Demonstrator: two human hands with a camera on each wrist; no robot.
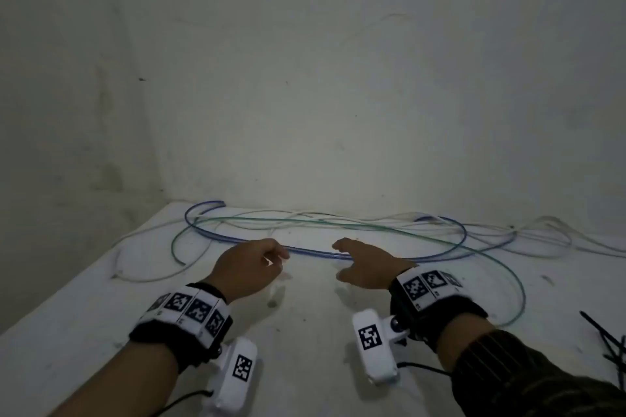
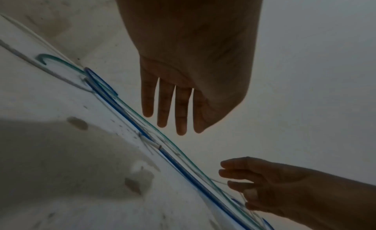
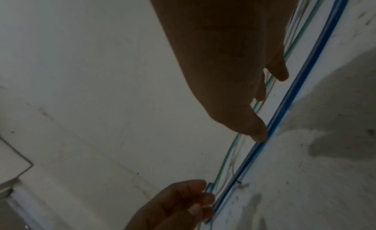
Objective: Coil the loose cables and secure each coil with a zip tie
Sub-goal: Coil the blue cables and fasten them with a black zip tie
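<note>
Two hands over a white bench [image 1: 84,325], both near the blue cable [image 1: 315,252]. Left hand [image 1: 249,266] hovers at the cable's near run, fingers loosely curled in the head view, fairly straight and hanging down in the left wrist view [image 2: 183,97]; nothing visibly in its grasp, so released. Right hand [image 1: 364,266] sits just right of it, fingers extended toward the same run, thumb apart; in the right wrist view one fingertip [image 3: 259,137] looks to touch or lie right at the blue cable [image 3: 289,95], no curl round it, released. A gap of bare cable shows between the two hands.

Cables all loose, uncoiled, spread across the far half of the bench by the wall [image 1: 338,78]. Blue cable makes a long flat loop, left end curling up near the far left corner, right side bending back near the wall. Green cable [image 1: 501,267] crosses over it and sweeps in a wide arc toward the near right. White cable [image 1: 145,279] trails off to the left edge and tangles with the others along the back; more pale strands run off right.

Black zip ties [image 1: 609,345] lie in a bunch at the right edge of the bench, well apart from both hands. Wrist bands with square markers on both forearms; dark sleeve [image 1: 528,379] on the right arm.
</note>
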